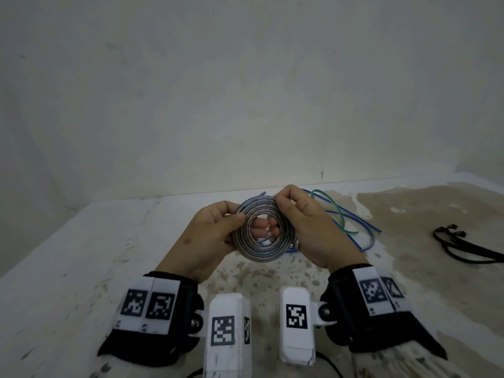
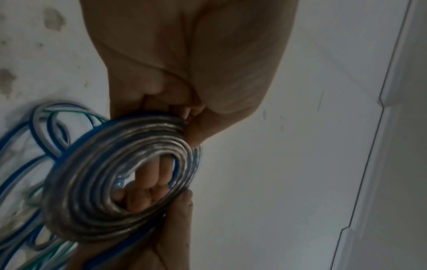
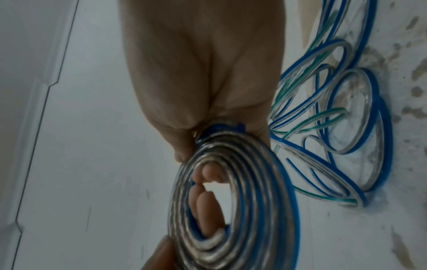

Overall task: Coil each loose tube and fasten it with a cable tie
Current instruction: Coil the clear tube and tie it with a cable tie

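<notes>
One coiled tube (image 1: 263, 232), wound in several flat turns, is held up above the desk (image 1: 81, 255) between two hands. The left hand (image 1: 215, 233) pinches its left rim, thumb in front and fingers behind; the right hand (image 1: 308, 222) pinches the upper right rim the same way. Loose tubes (image 1: 351, 219), blue-striped and green-striped and too tangled to count, lie on the desk just behind the right hand. Black cable ties (image 1: 461, 245) lie well apart to the right.
</notes>
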